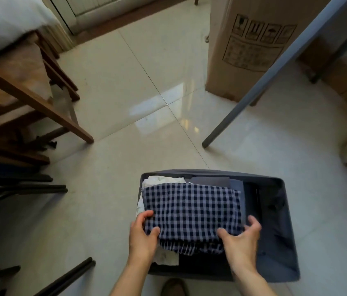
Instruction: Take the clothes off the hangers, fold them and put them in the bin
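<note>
A: Where is the checked garment?

B: Folded flat, navy and pale blue. It lies in the left part of the grey fabric bin, on top of the pile. The bin stands on the tiled floor just in front of you.

A: And your hands?

B: Your left hand grasps the near left corner, thumb on top of the cloth, fingers curled round the left edge. Your right hand grasps the near right corner the same way, thumb on the cloth, fingers curved at the right edge. That hand is a little blurred.

A: What lies under it?

B: A white garment shows at the far left corner and again at the near left. A grey folded cloth shows at the far edge. The right part of the bin shows its dark lining.

A: Surroundings?

B: A tall cardboard box stands at the far right, with handling symbols printed on it. A grey metal leg slants across in front of the box down to the floor. A wooden frame stands on the left. The tip of a brown shoe shows at the near edge, between your forearms.
</note>
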